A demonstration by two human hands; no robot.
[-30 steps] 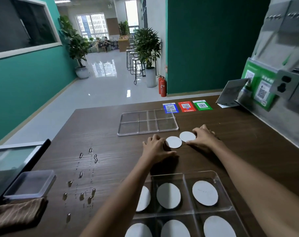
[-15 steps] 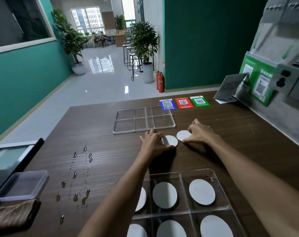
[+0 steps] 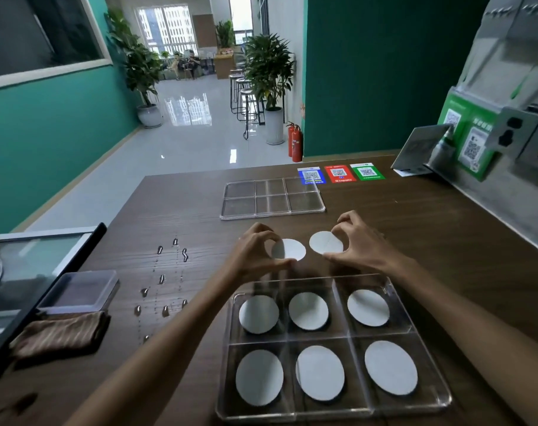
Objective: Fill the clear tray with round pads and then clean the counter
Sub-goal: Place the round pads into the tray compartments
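both hands, left hand (image 3: 255, 256) and right hand (image 3: 358, 241), each pinch one white round pad, left pad (image 3: 290, 249), right pad (image 3: 324, 242); next, judged: seat them in the empty clear six-compartment tray (image 3: 272, 198).

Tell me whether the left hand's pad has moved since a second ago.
Yes. The pad in the left hand, earlier flat on the counter, is now pinched and tilted up off it, still short of the empty tray.

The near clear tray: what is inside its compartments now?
The near clear tray has six compartments, and each holds one white round pad. The left arm covers only the tray's far left corner; nothing else shows inside.
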